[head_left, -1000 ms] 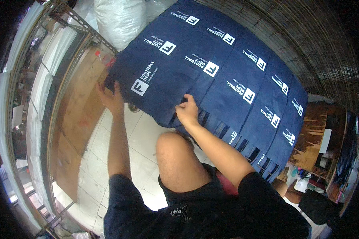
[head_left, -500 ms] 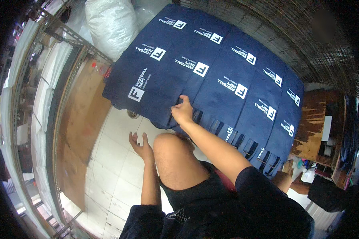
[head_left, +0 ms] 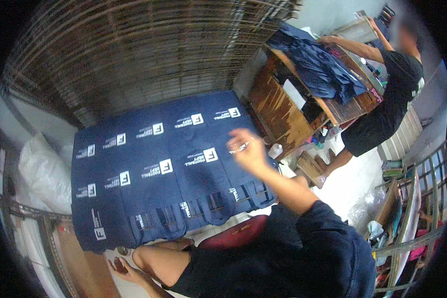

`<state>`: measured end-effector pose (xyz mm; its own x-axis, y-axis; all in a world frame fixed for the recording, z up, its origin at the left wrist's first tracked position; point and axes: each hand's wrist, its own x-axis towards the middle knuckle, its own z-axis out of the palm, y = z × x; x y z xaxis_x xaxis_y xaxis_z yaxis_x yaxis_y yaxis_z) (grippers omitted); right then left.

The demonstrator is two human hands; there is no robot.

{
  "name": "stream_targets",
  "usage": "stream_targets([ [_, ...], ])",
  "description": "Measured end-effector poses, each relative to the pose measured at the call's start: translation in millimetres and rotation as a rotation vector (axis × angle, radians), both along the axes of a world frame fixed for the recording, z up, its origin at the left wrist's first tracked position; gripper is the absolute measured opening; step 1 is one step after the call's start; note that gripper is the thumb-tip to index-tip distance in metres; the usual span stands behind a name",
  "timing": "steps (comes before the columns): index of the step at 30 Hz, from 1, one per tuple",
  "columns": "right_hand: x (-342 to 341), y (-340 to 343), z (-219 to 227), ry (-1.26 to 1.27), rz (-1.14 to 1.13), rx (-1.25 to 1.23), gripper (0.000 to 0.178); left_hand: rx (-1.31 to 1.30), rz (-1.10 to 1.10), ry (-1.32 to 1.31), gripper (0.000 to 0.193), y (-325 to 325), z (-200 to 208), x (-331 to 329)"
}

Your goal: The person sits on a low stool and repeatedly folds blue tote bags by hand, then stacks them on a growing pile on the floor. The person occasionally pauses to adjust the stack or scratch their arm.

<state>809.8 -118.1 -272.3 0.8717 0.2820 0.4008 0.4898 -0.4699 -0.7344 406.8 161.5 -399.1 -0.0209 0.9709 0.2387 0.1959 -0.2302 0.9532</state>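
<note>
Navy blue fabric bags (head_left: 171,141) with white prints lie overlapping in rows across a low surface in front of me. Their strap handles (head_left: 213,211) hang in loops along the near edge. My right hand (head_left: 248,150) is over the right part of the rows, covering part of one print. Motion smears its fingers, so whether it touches the cloth is unclear. Down by my bent left knee, my left hand (head_left: 126,273) has its fingers apart and loosely curled, with nothing seen in it.
Stacked wire racks (head_left: 129,54) rise behind the bags. At the far right a co-worker (head_left: 395,94) stands by a wooden table (head_left: 340,111) heaped with navy cloth (head_left: 323,64), holding a framed panel (head_left: 353,32). White plastic sacks (head_left: 44,171) stand left; shelving (head_left: 407,223) stands right.
The view has swung right, bringing the co-worker and table into sight. My right hand has left the bags' near left part for their right end. My left hand stays low by the knee.
</note>
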Motion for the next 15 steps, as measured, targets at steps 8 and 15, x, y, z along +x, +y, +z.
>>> stream_targets([
  [8, 155, -266, 177, -0.686, -0.921, -0.242, 0.021, -0.095, -0.425, 0.253, 0.039, -92, 68, 75],
  [15, 234, -371, 208, 0.022, -0.799, -0.61, 0.043, -0.093, -0.741, 0.128, 0.033, -156, 99, 112],
])
